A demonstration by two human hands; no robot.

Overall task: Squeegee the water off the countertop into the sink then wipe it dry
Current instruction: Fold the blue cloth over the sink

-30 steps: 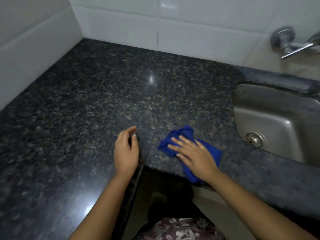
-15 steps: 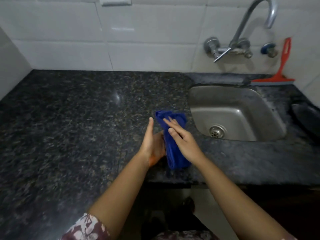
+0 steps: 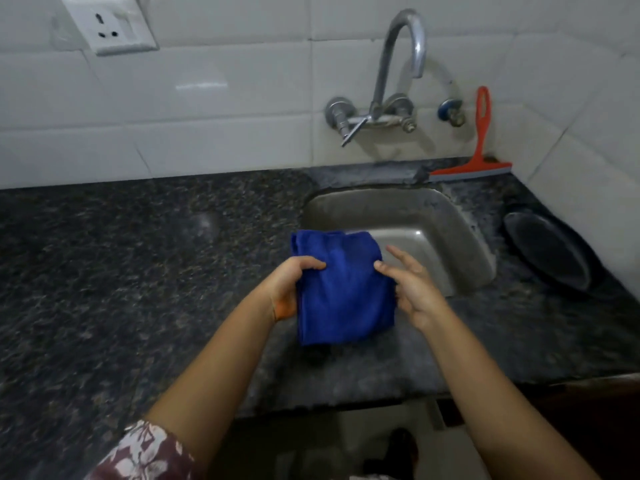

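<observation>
- The fingers [image 3: 313, 264] of the left hand [image 3: 289, 289] are curled over the left edge of the blue cloth [image 3: 343, 292], grasping it.
- The right hand [image 3: 414, 292] sits at the cloth's right edge, with the thumb on the fabric and the forefinger held out straight. Whether this hand pinches the cloth cannot be told.
- The cloth is folded into a rough rectangle and held between both hands over the worktop [image 3: 138, 271]. It is at the near-left corner of the sink [image 3: 460, 237], with a shadow beneath it.
- The steel sink is sunk into the dark speckled worktop.
- A red squeegee [image 3: 482, 133] leans on the white tiled wall [image 3: 207, 98] behind the sink's far-right corner, blade down.
- A chrome tap [image 3: 382, 74] is fixed to the wall above the sink.
- A dark plate [image 3: 547, 251] lies on the worktop to the right of the sink.
- A white socket [image 3: 110, 24] sits high on the wall at the left.
</observation>
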